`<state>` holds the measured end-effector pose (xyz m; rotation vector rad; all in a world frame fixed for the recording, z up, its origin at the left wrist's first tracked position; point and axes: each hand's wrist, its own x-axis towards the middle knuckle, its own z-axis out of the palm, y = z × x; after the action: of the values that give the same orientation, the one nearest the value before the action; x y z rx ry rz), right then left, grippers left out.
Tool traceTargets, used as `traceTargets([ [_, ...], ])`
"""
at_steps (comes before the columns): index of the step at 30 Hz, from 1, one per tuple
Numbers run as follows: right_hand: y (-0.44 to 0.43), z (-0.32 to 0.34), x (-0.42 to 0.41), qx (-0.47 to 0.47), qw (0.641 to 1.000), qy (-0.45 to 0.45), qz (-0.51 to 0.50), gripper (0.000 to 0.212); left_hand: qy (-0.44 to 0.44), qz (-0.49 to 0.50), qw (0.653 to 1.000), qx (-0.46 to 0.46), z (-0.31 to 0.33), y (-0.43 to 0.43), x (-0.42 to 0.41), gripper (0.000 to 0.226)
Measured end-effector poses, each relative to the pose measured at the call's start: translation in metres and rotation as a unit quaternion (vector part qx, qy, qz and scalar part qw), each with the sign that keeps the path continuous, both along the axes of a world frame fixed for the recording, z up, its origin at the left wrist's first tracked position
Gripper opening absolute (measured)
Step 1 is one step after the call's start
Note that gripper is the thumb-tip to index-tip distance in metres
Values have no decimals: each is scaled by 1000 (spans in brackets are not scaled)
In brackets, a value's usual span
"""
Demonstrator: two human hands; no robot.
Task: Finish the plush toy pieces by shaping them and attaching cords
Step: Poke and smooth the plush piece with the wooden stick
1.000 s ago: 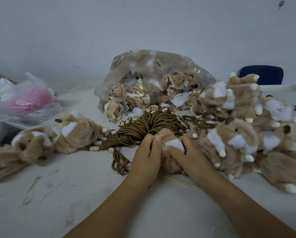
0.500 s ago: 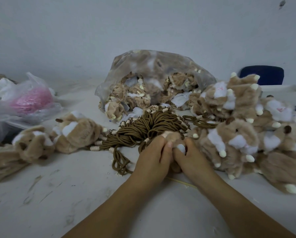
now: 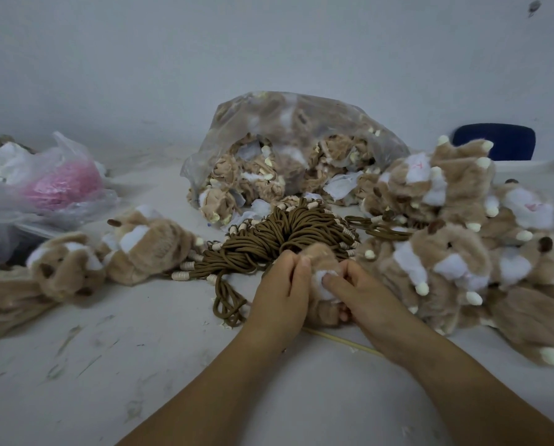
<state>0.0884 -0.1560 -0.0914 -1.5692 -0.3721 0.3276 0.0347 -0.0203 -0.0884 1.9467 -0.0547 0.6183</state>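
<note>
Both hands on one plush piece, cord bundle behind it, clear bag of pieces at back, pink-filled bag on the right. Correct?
No: head view shows the pink-filled bag on the left. Rest holds: left hand and right hand grip the plush piece, cord bundle behind it, clear bag at back.

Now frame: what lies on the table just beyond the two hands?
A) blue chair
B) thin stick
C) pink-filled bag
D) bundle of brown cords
D: the bundle of brown cords fans out directly past the left hand and right hand, which both grip a plush piece.
</note>
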Motion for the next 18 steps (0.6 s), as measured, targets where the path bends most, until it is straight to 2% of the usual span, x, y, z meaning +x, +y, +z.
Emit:
traceTargets([
  [3,3,0,0,-68,992,-56,-89,18,-33,-9,990,140,2,-3,-3,26],
  [6,3,0,-1,-162,958,-166,-169,17,-40,-12,975,218,3,-6,-3,18],
  [8,3,0,-2,-168,948,-193,-189,17,-47,-8,979,197,1,-7,-2,20],
  [11,2,0,2,-138,957,-180,-178,22,-31,-2,996,81,0,-6,-2,30],
  [14,2,0,4,-84,976,-141,-143,28,-97,31,991,85,3,-5,-1,11],
  [16,1,-2,2,-71,983,-127,-113,27,-126,31,984,122,3,-5,3,31],
  [18,0,-3,0,-47,991,-98,-76,23,-69,-17,991,110,3,-4,3,46],
])
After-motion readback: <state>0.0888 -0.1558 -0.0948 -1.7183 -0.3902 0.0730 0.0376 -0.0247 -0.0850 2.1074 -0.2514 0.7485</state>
